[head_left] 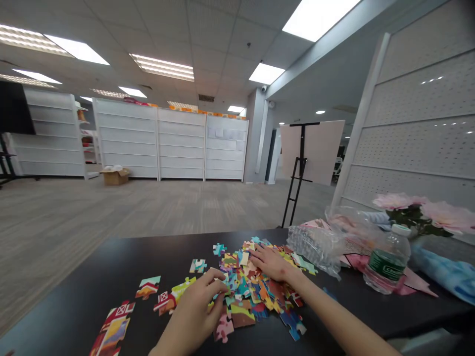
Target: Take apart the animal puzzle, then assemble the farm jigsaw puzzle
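A loose heap of colourful jigsaw puzzle pieces [243,284] lies on the black table [111,267]. At the heap's left edge is my left hand [202,301], its fingers curled in towards the thumb; whatever sits between the fingertips is mostly hidden. My right hand [270,262] rests palm down on the far part of the heap, fingers stretched out over the pieces. Joined red and yellow pieces [113,329] lie at the front left. A red-and-white puzzle piece [148,287] and a teal-and-white puzzle piece [198,265] lie apart from the heap.
To the right stand a water bottle [388,259] with a green label, crumpled clear plastic wrap [315,242] and pink flowers [423,207]. Beyond the table are an easel board [319,148], white shelf panels [181,143] and a cardboard box [115,176] on the floor.
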The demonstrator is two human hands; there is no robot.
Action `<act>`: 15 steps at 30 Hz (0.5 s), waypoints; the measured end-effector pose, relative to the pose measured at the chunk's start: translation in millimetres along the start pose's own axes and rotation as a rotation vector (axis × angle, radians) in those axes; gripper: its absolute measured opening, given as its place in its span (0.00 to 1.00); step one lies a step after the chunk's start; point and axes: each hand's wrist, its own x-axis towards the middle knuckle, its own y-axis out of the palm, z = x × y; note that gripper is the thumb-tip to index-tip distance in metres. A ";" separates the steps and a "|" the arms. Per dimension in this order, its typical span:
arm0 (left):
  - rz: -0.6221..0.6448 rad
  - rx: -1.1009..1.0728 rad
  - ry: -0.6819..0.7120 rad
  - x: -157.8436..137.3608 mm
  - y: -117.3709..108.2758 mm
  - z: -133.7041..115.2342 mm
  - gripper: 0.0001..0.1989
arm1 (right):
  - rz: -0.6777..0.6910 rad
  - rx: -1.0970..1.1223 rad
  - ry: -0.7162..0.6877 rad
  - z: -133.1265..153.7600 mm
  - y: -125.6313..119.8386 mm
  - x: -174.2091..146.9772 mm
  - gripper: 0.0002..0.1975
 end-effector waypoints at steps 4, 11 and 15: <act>0.024 -0.022 -0.019 4.2 -0.8 -1.8 0.11 | -0.067 0.051 -0.134 -1.5 -7.0 -26.4 0.23; 0.100 -0.017 -0.043 4.6 18.0 -8.8 0.13 | -0.352 0.151 -0.120 -17.9 -0.9 -36.6 0.17; 0.232 0.051 -0.108 1.0 50.5 -11.9 0.24 | -0.476 0.233 -0.100 -27.3 5.9 -41.2 0.16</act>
